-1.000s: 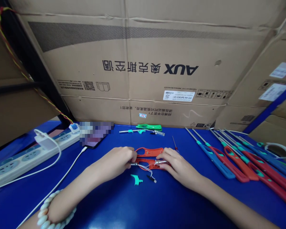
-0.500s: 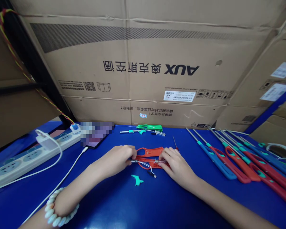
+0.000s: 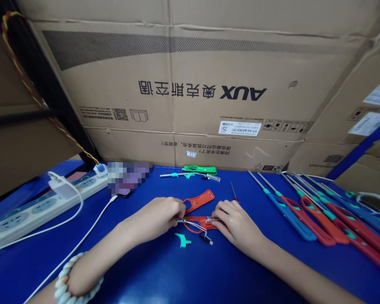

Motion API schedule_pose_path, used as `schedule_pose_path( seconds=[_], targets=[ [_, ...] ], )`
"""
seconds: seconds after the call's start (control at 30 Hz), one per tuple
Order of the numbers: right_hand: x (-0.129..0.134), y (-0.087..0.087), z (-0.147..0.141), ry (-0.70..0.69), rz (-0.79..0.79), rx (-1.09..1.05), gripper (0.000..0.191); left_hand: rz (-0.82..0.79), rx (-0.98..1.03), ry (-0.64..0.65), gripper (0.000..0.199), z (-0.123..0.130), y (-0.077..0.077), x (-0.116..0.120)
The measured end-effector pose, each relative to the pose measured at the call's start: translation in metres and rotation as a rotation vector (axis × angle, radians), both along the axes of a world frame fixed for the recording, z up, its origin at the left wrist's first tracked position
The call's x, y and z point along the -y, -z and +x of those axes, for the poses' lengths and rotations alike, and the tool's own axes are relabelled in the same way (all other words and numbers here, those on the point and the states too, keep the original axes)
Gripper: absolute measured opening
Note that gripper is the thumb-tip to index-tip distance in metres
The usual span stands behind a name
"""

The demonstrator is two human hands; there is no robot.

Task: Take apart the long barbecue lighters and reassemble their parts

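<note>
On the blue table (image 3: 129, 270) I seem to be at the step of setting inner parts into a handle. My left hand (image 3: 167, 211) and right hand (image 3: 234, 218) are both nearly closed, at either end of the near orange half (image 3: 202, 219). The far orange half (image 3: 203, 200) lies slanted just beyond; whether my left fingers touch it, I cannot tell. The left pinches a metal rod (image 3: 181, 221); the right grips a metal-tipped part (image 3: 213, 219), mostly hidden. Next, I judge, calls for seating both without snagging the white wires (image 3: 196, 226) or black piece (image 3: 205, 240). The teal trigger (image 3: 183, 242) lies apart, nearer me.
</note>
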State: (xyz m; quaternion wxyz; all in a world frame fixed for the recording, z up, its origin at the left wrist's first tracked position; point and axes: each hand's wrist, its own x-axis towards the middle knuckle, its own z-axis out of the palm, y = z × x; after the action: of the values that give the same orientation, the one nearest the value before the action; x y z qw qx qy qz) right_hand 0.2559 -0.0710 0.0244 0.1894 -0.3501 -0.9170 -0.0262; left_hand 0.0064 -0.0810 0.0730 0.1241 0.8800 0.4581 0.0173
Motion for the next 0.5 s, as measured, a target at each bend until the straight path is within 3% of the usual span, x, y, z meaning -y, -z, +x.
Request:
schedule_pose_path(
  seconds=[0.37,0.5],
  targets=[
    [0.0007,-0.0014,0.0064,-0.025,0.03,0.103,0.017,-0.029,-0.012,-0.053,0.022,0.0006,-0.0026,-0.0005],
    [-0.0031,-0.0043,0.0092,-0.027,0.055,0.165,0.013,0.004,0.003,0.011,0.025,0.0032,-0.0031,-0.0008]
  ],
)
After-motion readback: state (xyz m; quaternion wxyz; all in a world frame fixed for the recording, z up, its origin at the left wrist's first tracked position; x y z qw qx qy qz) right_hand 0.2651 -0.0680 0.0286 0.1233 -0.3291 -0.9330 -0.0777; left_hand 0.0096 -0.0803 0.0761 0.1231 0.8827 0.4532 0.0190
